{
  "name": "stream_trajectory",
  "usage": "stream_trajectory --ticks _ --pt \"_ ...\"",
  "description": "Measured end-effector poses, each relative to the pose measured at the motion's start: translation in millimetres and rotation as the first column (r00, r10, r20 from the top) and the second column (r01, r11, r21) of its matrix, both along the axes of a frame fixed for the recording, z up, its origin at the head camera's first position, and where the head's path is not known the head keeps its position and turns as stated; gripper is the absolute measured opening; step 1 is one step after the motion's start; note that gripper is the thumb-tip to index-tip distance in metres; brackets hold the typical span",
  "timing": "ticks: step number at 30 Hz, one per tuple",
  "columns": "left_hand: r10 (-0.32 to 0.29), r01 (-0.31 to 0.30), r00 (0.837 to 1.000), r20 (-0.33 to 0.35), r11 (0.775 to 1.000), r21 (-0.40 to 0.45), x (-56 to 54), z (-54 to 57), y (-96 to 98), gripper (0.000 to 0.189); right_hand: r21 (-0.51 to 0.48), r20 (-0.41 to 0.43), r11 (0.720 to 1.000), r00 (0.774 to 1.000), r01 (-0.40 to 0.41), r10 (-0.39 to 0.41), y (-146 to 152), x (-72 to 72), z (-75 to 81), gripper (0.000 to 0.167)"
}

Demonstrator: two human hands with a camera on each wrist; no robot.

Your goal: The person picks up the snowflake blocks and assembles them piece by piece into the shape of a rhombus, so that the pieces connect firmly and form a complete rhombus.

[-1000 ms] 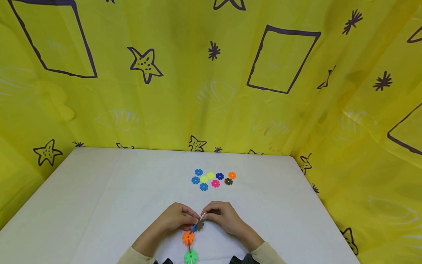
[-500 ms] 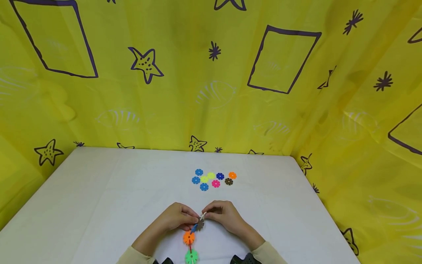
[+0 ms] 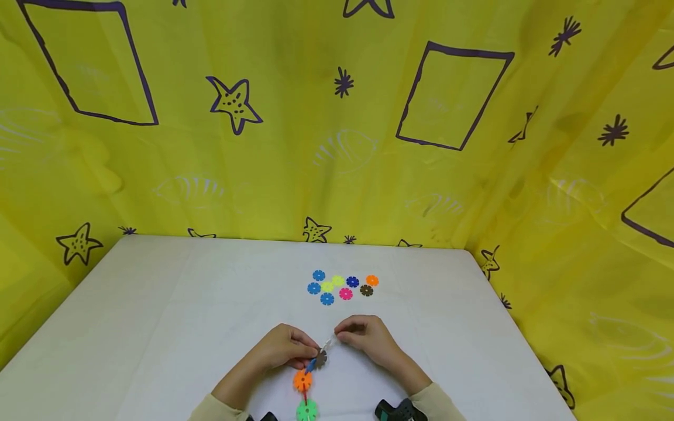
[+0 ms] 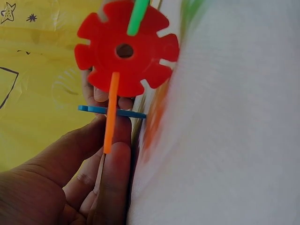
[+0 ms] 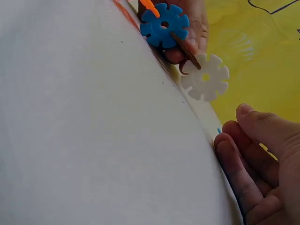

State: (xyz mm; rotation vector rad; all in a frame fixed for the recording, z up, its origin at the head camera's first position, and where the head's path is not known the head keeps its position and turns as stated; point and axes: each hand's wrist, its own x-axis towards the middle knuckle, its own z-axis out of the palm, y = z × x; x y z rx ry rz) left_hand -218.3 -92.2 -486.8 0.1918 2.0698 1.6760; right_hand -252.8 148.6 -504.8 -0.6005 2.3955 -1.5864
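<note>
Left hand pinches a brown notched plastic disc; right hand (empty, thumb and fingertips apart) should gently tug-test the far white notched plastic disc.

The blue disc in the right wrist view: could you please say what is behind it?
Part of the left hand shows behind the blue notched disc; whatever the disc covers cannot be seen.

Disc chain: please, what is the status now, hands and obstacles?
Left hand pinches brown disc. Right hand free, apart from chain. White disc slotted onto brown disc. Loose discs lie beyond both hands, not in the way.
</note>
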Motion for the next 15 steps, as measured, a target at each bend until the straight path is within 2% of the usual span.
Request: stream_trajectory --ticks 4,7,10,15 --pt "0.009 -0.009 1.000 0.006 1.000 -0.009 -0.1 0.5 1.1 0.017 -0.025 0.014 0.999 0.999 0.042 -0.042 4.4 -6.5 2.3 0.016" --pt "0.016 -0.016 1.000 0.011 1.000 -0.019 -0.1 1.4 1.5 0.017 -0.040 0.044 0.996 0.996 0.080 -0.078 4.3 -6.9 12.9 0.017" --pt "0.019 -0.019 1.000 0.012 1.000 -0.021 -0.2 1.0 1.3 0.017 -0.057 0.073 0.990 0.990 0.126 -0.122 7.0 -12.0 15.2 0.019" --pt "0.011 -0.011 1.000 0.012 1.000 -0.018 -0.4 0.2 0.7 0.016 -0.059 0.077 0.963 0.963 0.263 -0.258 17.3 -28.8 11.7 0.023"
